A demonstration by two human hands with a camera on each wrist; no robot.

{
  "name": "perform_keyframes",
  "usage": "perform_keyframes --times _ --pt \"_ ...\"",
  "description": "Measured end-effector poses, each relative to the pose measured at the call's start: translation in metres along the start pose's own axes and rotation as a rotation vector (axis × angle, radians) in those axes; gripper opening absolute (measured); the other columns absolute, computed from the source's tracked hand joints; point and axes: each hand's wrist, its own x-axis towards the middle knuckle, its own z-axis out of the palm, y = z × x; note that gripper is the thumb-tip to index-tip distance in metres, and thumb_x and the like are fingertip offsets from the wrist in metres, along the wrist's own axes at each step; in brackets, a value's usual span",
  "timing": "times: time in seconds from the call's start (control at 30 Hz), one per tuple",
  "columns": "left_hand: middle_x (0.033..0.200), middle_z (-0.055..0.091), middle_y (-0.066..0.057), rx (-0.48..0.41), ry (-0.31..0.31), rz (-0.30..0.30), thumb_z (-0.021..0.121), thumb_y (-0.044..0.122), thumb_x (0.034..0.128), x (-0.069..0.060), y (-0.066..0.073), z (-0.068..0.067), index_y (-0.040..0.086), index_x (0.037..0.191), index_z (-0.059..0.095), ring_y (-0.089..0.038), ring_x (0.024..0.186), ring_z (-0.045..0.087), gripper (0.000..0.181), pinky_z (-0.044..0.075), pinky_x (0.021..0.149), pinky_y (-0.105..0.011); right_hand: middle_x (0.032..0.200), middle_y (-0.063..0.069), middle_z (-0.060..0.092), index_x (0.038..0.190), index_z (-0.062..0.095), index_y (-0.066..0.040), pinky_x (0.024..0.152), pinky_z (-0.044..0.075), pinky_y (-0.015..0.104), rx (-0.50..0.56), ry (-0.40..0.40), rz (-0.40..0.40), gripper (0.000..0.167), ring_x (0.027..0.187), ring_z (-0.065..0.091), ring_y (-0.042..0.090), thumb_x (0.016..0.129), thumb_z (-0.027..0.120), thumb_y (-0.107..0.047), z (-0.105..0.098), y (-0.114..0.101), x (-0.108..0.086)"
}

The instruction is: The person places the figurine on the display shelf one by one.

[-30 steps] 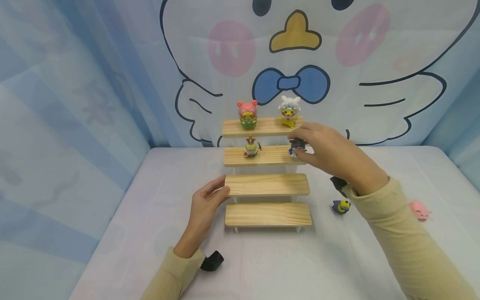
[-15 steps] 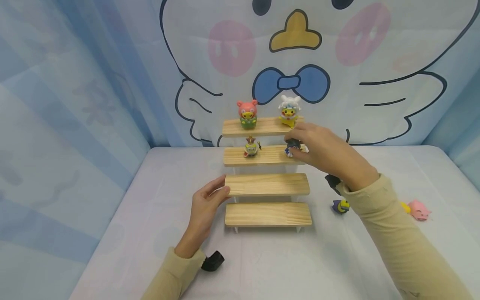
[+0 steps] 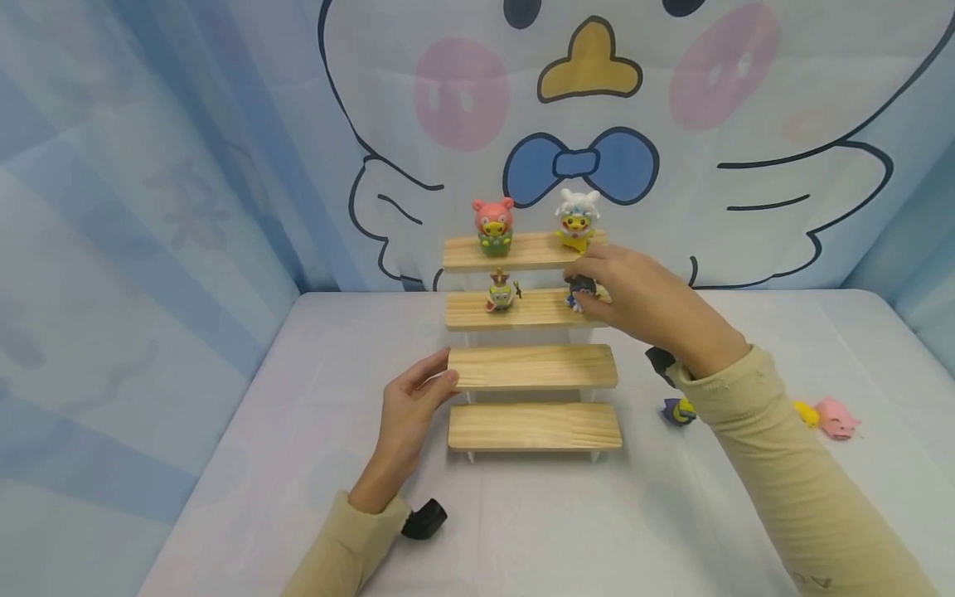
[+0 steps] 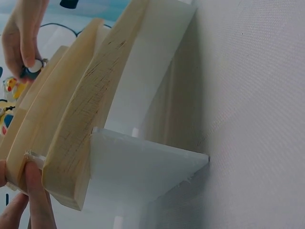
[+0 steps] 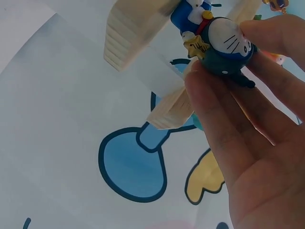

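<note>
A four-tier wooden display shelf (image 3: 531, 368) stands on the white cloth. My left hand (image 3: 406, 414) grips the left end of its second tier from the front, as the fingers (image 4: 37, 191) in the left wrist view also show. My right hand (image 3: 656, 303) pinches a small blue-and-white cat figurine (image 5: 228, 44) with a dark top at the right end of the third tier. Fingers partly cover it in the head view. A crowned yellow figurine (image 3: 500, 293) stands at that tier's left. Above are a pink-hooded figurine (image 3: 494, 226) and a white-hooded one (image 3: 576, 222).
Right of the shelf lie a purple-and-yellow figurine (image 3: 677, 411), partly behind the right sleeve, and a pink figurine (image 3: 837, 419) beside a yellow piece (image 3: 806, 414). A printed curtain (image 3: 746, 199) hangs behind. The two front tiers bear nothing.
My right hand has shifted slightly left along the third tier with the cat figurine. Its sleeve moved too, uncovering the yellow piece beside the pink figurine. My left hand stays put.
</note>
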Motion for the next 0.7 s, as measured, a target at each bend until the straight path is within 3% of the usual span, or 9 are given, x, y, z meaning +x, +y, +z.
perform_keyframes --times 0.7 --pt "0.131 0.060 -0.017 -0.009 -0.003 0.006 0.070 0.008 0.0926 0.0002 -0.0005 -0.0002 0.002 0.133 0.061 -0.015 0.102 0.068 0.042 0.060 0.092 -0.030 0.118 0.012 0.065 0.120 0.067 -0.003 0.090 0.058 0.045 -0.061 0.076 -0.086 0.032 0.107 0.062 0.027 0.089 0.074 -0.009 -0.0037 -0.0002 -0.0053"
